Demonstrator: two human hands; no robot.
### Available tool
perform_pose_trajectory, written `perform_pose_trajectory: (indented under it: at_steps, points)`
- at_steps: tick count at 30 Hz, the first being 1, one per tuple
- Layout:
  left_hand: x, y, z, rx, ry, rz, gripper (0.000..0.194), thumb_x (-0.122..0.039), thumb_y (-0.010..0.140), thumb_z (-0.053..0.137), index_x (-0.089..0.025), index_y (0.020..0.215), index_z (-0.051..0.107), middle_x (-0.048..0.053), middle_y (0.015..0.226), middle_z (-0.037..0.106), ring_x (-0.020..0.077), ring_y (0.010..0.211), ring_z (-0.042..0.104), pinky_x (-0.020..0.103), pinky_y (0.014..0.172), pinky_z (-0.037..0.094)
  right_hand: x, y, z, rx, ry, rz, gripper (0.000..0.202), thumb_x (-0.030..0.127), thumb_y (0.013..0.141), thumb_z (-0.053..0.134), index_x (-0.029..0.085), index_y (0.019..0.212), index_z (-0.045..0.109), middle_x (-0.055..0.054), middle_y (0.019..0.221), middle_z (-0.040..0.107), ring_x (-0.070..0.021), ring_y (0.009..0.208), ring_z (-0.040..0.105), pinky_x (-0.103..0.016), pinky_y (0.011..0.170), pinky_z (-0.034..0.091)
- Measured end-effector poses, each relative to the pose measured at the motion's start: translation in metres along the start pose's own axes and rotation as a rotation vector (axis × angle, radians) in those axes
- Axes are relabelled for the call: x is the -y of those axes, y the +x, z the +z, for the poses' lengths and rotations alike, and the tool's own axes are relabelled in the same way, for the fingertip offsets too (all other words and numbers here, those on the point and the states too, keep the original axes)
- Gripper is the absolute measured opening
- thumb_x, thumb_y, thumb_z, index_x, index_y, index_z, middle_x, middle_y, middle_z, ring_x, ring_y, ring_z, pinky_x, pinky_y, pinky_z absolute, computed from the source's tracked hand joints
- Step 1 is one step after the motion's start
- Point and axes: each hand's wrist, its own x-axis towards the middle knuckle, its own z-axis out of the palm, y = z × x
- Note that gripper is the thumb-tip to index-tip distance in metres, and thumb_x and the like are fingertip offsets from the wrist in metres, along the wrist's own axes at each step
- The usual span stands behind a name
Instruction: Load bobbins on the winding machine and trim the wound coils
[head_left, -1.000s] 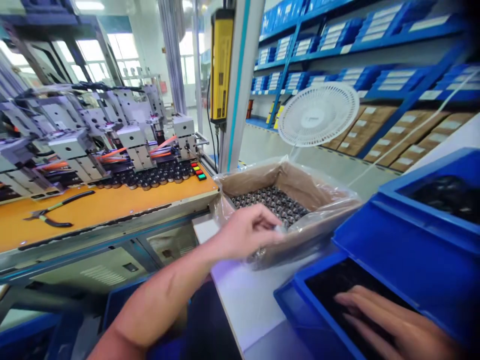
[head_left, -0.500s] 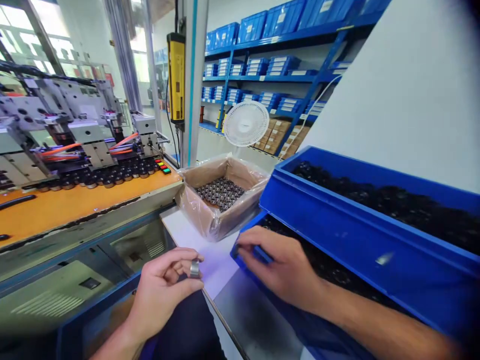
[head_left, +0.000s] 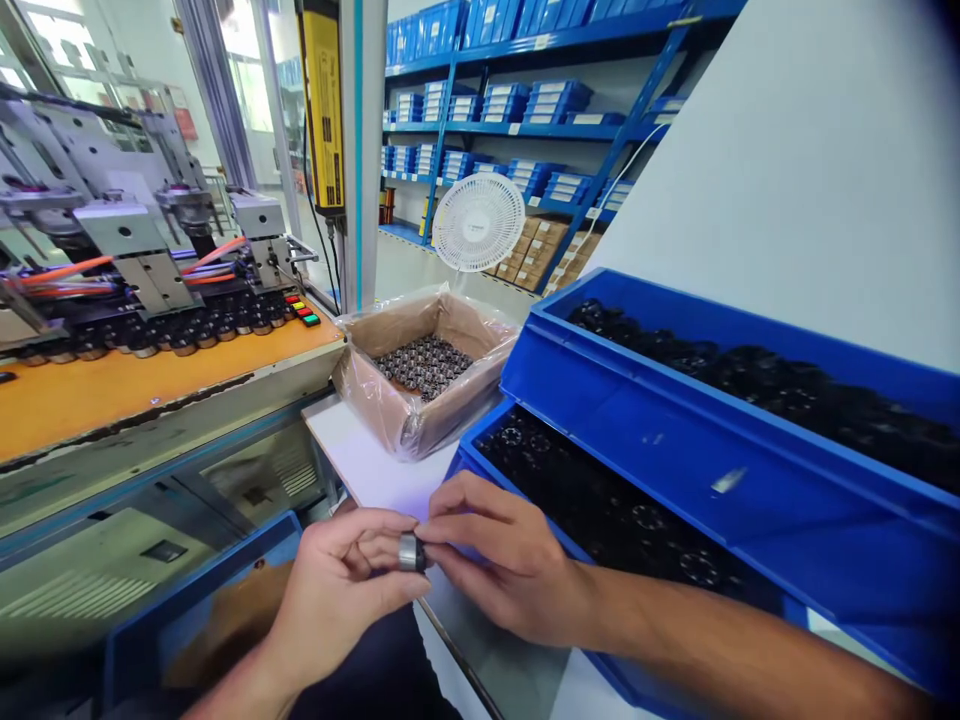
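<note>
Between the thumb and fingers of my left hand [head_left: 337,585] is a silver metal ring [head_left: 407,552]. My right hand [head_left: 502,560] pinches a small black round part [head_left: 421,556] against the ring's right side. Fingertips hide most of the black part, so I cannot tell how far it sits in the ring. Both hands are over the white table, left of the lower blue bin [head_left: 474,432], which holds black round parts. Above it stands the upper blue bin [head_left: 675,450], full of similar black parts.
A plastic-lined cardboard box [head_left: 382,412] of metal pieces stands beyond my hands. At left, a machine [head_left: 157,270] stands over an orange bench [head_left: 187,385] with rows of black-and-metal parts. A white fan [head_left: 478,222] is farther back. Another blue bin [head_left: 112,650] is low at left.
My right hand has moved left from the lower bin's edge to the ring, bringing a black part against it. My left hand still holds the ring. The view has shifted slightly.
</note>
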Motion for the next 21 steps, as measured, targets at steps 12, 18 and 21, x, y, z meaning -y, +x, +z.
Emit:
perform_pose_trajectory:
  at_steps: [12,18,21]
  points:
    - [-0.0011,-0.0003,-0.0009,0.041,-0.065,0.062,0.034,-0.005,0.066,0.085,-0.020,0.096,0.077,0.004,0.085,0.081,0.0116,0.078,0.076,0.014,0.074,0.057,-0.0023,-0.0001,-0.0017,0.013,-0.157,-0.139,0.019,0.015,0.094,0.059,0.008,0.111,0.060,-0.013,0.099,0.064,-0.0179,0.091,0.062,-0.028,0.075,0.056]
    - [-0.0015,0.0015,0.0017,0.049,-0.079,0.073,0.035,-0.004,0.067,0.084,-0.021,0.097,0.078,0.003,0.084,0.081,0.0118,0.079,0.076,0.014,0.075,0.057,-0.0023,0.0008,-0.0018,0.001,-0.202,-0.199,0.020,0.012,0.093,0.059,0.006,0.111,0.059,-0.015,0.099,0.064,-0.0191,0.092,0.062,-0.030,0.076,0.057]
    - [-0.0019,0.0019,0.0025,0.043,-0.093,0.087,0.036,-0.004,0.066,0.084,-0.020,0.097,0.078,0.004,0.083,0.081,0.0129,0.077,0.076,0.016,0.074,0.058,-0.0022,0.0012,-0.0023,0.003,-0.202,-0.209,0.020,0.009,0.092,0.059,0.005,0.111,0.059,-0.016,0.100,0.064,-0.0190,0.094,0.062,-0.031,0.078,0.058]
